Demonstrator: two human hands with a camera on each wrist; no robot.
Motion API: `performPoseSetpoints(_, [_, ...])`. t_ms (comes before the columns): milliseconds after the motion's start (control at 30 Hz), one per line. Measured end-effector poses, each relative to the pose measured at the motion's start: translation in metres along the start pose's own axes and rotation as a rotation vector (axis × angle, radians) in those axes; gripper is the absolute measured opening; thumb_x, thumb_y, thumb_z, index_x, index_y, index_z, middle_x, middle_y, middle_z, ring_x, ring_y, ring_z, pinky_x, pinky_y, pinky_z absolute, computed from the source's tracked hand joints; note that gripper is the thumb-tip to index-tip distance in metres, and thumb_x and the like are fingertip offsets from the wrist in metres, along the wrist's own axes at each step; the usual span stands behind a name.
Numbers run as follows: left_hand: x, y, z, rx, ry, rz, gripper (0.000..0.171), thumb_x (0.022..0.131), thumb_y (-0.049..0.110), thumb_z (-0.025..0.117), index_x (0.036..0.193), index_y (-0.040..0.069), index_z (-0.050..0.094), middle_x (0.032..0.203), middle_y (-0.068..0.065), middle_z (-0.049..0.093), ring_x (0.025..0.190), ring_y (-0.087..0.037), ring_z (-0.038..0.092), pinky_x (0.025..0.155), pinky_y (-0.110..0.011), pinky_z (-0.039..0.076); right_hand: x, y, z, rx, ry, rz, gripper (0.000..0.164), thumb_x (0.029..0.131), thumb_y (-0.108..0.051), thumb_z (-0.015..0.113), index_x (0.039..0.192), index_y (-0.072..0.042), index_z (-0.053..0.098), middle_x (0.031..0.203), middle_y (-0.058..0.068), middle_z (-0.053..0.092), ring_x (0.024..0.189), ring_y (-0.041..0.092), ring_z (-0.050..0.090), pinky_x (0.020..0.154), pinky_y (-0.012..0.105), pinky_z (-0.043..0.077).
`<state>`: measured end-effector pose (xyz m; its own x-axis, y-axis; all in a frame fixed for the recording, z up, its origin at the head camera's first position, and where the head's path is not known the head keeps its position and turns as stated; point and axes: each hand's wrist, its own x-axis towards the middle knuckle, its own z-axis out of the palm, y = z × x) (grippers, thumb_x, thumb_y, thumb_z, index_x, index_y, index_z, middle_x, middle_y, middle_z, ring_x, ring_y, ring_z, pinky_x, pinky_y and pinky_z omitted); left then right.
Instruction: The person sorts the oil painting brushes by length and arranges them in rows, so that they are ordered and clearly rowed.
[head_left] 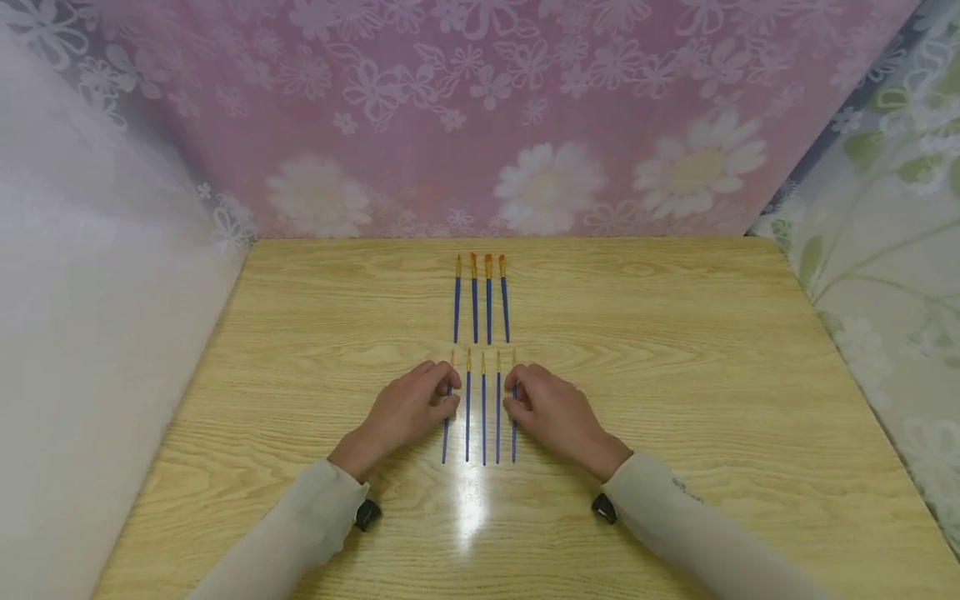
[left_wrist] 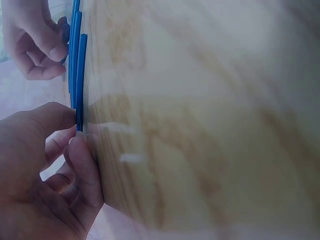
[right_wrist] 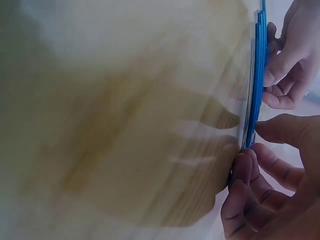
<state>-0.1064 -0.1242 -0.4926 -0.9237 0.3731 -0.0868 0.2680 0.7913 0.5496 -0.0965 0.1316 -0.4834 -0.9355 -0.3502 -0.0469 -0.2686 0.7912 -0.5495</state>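
Note:
Several thin blue paintbrushes lie side by side in a near row on the table, tips pointing away from me. My left hand [head_left: 408, 406] pinches the leftmost paintbrush [head_left: 445, 443] between thumb and fingers at its handle. At the other end of the row, my right hand [head_left: 558, 412] pinches the rightmost paintbrush [head_left: 514, 440] in the same way. Between the hands lie a middle paintbrush [head_left: 483, 417] and its neighbours, untouched. The left wrist view shows the blue handle [left_wrist: 81, 75] between thumb and fingertips; in the right wrist view the handles [right_wrist: 258, 75] overlap.
Beyond the hands, a second row of wider paintbrushes [head_left: 489, 304] with orange bristles lies on the wooden table [head_left: 315, 300]. A pink flowered cloth [head_left: 420, 158] hangs behind the far edge. Pale cloths flank both sides. Black devices [head_left: 367, 514] sit under both wrists.

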Motion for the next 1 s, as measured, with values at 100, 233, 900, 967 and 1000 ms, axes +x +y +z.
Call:
performPoseSetpoints(100, [0.0,0.001,0.0,0.0,0.001,0.003,0.015,0.104,0.025,0.074,0.117,0.023,0.068,0.107,0.005,0.065,0.091,-0.013,0.06,0.077,-0.036,0.052,-0.001,-0.001,-0.001,-0.023,-0.008,-0.002,0.016,0.101,-0.021,0.073,0.115,-0.013,0.07,0.092,-0.002,0.058,0.073,0.012,0.052,0.063,0.028,0.044])
performPoseSetpoints(233, [0.0,0.002,0.0,0.01,-0.001,-0.001,0.015,0.104,0.025,0.074,0.118,0.023,0.068,0.107,0.005,0.066,0.092,-0.013,0.061,0.077,-0.036,0.053,-0.002,-0.001,-0.001,-0.045,-0.004,-0.012,0.013,0.101,-0.019,0.073,0.113,-0.015,0.071,0.093,-0.003,0.058,0.072,0.012,0.051,0.061,0.028,0.044])
performPoseSetpoints(900, [0.001,0.001,0.005,-0.027,0.015,-0.01,0.014,0.106,0.031,0.07,0.118,0.023,0.069,0.108,0.004,0.065,0.088,-0.013,0.059,0.076,-0.034,0.051,-0.009,0.014,-0.015,0.04,0.084,0.027,0.015,0.108,-0.023,0.065,0.111,-0.015,0.076,0.097,-0.003,0.07,0.08,0.011,0.059,0.073,0.032,0.052])
performPoseSetpoints(967, [0.001,-0.002,0.005,-0.045,0.025,-0.017,0.014,0.108,0.032,0.068,0.119,0.024,0.069,0.108,0.005,0.066,0.09,-0.013,0.061,0.078,-0.035,0.052,-0.009,0.02,-0.021,0.048,0.096,0.03,0.015,0.109,-0.021,0.064,0.111,-0.014,0.077,0.099,-0.002,0.072,0.08,0.011,0.059,0.073,0.032,0.051])
performPoseSetpoints(1000, [0.001,-0.003,0.004,-0.052,0.03,-0.022,0.013,0.109,0.032,0.066,0.119,0.024,0.07,0.108,0.006,0.066,0.091,-0.012,0.061,0.079,-0.035,0.053,-0.009,0.023,-0.025,0.05,0.101,0.032,0.015,0.11,-0.02,0.064,0.111,-0.013,0.077,0.1,0.0,0.073,0.079,0.012,0.059,0.072,0.033,0.05])
